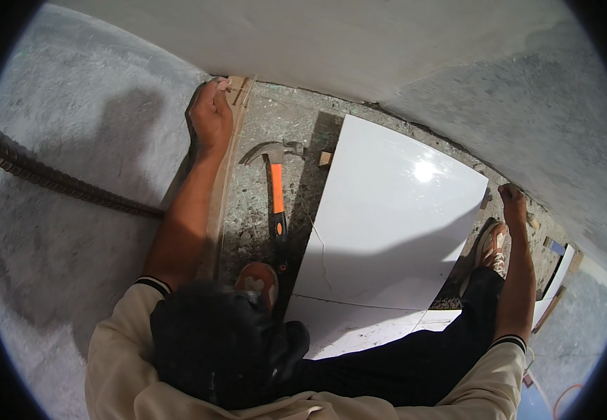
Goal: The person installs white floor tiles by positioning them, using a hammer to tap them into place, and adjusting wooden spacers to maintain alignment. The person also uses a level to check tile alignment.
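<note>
Two hands flank the white tile on the floor: left hand, ten o'clock, pinched; right hand, three, curled; contents unclear. Hammer at nine, we guess, parked for reach.

White tile beside orange-handled hammer
</note>
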`<state>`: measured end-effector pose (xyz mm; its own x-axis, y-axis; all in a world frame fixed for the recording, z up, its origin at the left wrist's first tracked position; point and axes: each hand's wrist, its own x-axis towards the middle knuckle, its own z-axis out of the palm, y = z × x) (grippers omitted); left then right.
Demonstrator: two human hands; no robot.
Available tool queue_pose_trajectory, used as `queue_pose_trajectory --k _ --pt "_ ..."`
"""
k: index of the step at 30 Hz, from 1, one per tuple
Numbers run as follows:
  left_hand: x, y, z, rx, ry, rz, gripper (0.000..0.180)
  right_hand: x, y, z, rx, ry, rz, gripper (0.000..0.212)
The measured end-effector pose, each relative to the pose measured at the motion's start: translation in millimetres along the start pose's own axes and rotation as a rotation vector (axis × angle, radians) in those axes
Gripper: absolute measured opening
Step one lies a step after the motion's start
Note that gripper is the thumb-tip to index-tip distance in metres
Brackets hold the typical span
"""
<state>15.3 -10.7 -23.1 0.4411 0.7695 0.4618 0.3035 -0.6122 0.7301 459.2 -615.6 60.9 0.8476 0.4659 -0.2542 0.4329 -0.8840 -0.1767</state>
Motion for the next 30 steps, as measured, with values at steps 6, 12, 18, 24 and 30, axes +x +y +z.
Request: queue_pose_trajectory --k 6,12,18,24,30 --pt "1.6 -3.3 -2.4 0.012 -0.024 -0.051 0.018 -0.7 -2.6 -0.1 0.032 -0.028 0.039 0.032" --pt "4.1 1.2 -4.5 0.060 -0.031 -0.069 0.019 -1.1 2.6 1.3 0.017 0.026 0.008 0.032" --pt "0.3 2.5 -7.1 -0.035 0.019 -0.135 0.018 2.9 2.6 1.3 0.049 -0.012 -0.040 0.034" --pt "-2.8 6.4 -15.6 -0.028 -0.041 -0.103 0.020 -4.2 15.3 6.4 0.078 0.041 -0.071 0.033" --pt "-7.9 -15.5 -18.4 0.023 -0.040 -0.179 0.023 5.4 4.0 5.7 0.018 -0.007 -0.021 0.034"
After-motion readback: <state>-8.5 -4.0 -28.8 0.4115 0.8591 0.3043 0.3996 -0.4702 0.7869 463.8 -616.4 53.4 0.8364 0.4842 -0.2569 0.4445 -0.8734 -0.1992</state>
